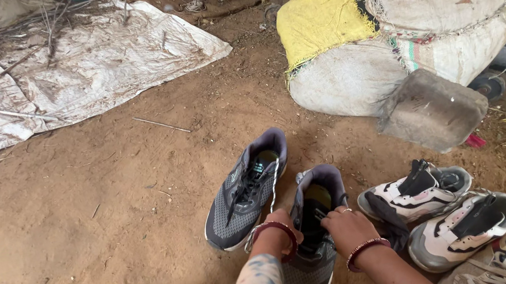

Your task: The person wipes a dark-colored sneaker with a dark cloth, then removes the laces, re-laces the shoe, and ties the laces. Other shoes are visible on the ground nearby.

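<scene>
Presently, both hands are at work on one grey shoe [315,248], which lies on the dirt floor [75,226] directly in front of the person, toe toward the camera and opening away. The left hand [274,227] rests on the left side of the shoe's upper, fingers curled over the lacing area; its grip appears pressed onto the shoe rather than spread, though the fingertips are hidden. The right hand [346,226] sits on the right side, thumb and fingers pinched together at the tongue or lace; exactly what it pinches cannot be told.

Condition of work, as judged: the lacing or fitting of this shoe is in hand and not finished; the opening stands wide and the tongue is raised. Its partner, a second grey shoe [245,195], lies just beside it to the left, untouched by either hand, with a white lace trailing loose along its side, so it seems not yet tied.

Other items: two white-and-black shoes [443,213] lie near to the right, laces slack. Stuffed sacks [442,1] with a yellow cloth [321,14] stand beyond, a brown block [432,108] leaning against them. A white tarp [50,73] covers the ground at upper left.
</scene>
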